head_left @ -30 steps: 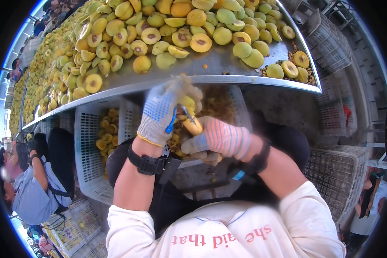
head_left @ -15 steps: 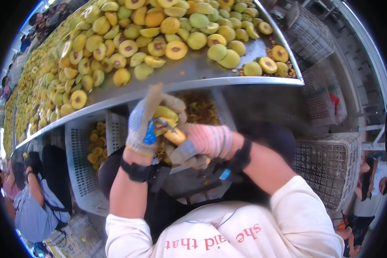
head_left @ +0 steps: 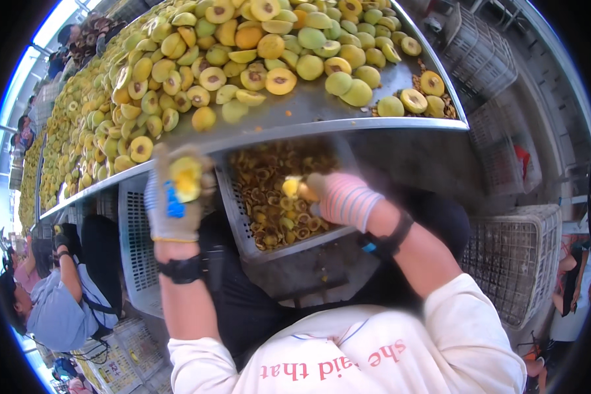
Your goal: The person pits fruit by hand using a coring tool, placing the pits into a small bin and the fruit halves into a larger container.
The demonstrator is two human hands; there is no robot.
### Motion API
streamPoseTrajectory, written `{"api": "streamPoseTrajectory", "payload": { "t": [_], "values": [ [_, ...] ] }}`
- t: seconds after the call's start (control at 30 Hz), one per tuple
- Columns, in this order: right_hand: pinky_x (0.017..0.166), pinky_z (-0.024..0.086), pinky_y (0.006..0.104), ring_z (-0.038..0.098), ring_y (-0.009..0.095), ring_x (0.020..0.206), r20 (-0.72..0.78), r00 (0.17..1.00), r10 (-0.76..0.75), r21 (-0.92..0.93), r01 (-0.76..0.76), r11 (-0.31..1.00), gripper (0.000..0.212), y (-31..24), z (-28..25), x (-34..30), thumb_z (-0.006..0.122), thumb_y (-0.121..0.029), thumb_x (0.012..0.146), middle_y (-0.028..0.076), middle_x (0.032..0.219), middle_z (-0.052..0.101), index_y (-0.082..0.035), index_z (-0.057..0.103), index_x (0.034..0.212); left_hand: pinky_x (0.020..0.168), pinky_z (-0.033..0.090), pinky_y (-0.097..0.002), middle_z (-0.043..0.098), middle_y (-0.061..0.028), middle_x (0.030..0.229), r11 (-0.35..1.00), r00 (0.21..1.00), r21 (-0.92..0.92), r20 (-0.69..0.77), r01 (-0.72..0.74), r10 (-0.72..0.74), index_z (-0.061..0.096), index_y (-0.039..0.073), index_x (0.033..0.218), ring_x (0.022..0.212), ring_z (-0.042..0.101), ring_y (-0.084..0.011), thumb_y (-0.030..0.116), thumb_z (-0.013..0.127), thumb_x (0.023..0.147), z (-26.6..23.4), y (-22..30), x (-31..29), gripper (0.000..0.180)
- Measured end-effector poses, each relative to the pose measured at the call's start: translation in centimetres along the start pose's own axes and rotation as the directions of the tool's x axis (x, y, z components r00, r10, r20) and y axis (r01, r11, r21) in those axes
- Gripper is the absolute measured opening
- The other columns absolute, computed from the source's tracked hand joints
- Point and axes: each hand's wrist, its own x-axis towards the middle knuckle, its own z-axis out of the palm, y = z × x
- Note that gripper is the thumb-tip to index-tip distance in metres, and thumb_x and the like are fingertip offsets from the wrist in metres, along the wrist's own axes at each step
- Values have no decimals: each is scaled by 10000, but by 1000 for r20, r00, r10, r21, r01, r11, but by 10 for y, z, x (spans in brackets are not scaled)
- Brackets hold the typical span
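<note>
My left hand (head_left: 180, 197), in a dirty knitted glove, holds a peach half (head_left: 188, 177) in its palm, yellow cut flesh facing up. Motion smears its fingers, and a blue patch shows on the glove. To the right, my right hand (head_left: 348, 200), in a pink-striped glove, is closed on the wooden handle of a small pitting tool (head_left: 306, 191). A yellow bit of peach (head_left: 291, 186) shows at the tool's far end; its metal part cannot be made out. Below that hand stands a crate (head_left: 238, 226) holding pits and peach scraps (head_left: 269, 164).
A metal table (head_left: 295, 128) heaped with halved peaches (head_left: 236, 59) runs across ahead. Its raised edge lies just beyond my hands. A white crate (head_left: 138, 256) stands at left, a grey crate (head_left: 505, 262) at right. Another person (head_left: 72, 302) sits at far left.
My hands have moved apart: the left to the left with the peach half, the right rightward over the scrap crate with the tool. The peach half now shows hollowed yellow flesh.
</note>
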Motion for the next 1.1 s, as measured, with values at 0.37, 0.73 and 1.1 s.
{"api": "streamPoseTrajectory", "payload": {
  "t": [0.37, 0.73, 1.1],
  "values": [
    [802, 527, 444, 668, 382, 936, -66, 998, 3, 150, 7, 989, 329, 17, -12, -23, 702, -277, 820, 202, 954, 701, -54, 661, 1058, 978, 472, -373, 612, -143, 1215, 86, 658, 679, 659, -729, 366, 620, 17, 1196, 1113, 596, -278, 61, 735, 817, 73, 0, -50, 398],
    [722, 520, 470, 671, 393, 874, -169, 984, -63, 109, 82, 991, 279, 33, -12, -39, 675, -167, 820, 198, 880, 692, -55, 606, 1066, 972, 482, -290, 626, -108, 1215, 708, 900, 631, 435, -317, 15, 544, -28, 1315, 1090, 606, -170, 35, 553, 974, 103, -70, -11, 347],
    [697, 530, 395, 668, 343, 781, -541, 833, -112, 19, 146, 989, 356, 74, -103, -115, 786, -260, 767, 165, 835, 675, -60, 631, 1017, 827, 485, -292, 666, -76, 1054, 911, 941, 384, 339, -149, 11, 576, 5, 1268, 964, 633, -165, 267, 599, 978, 106, -27, 18, 392]
  ]
}}
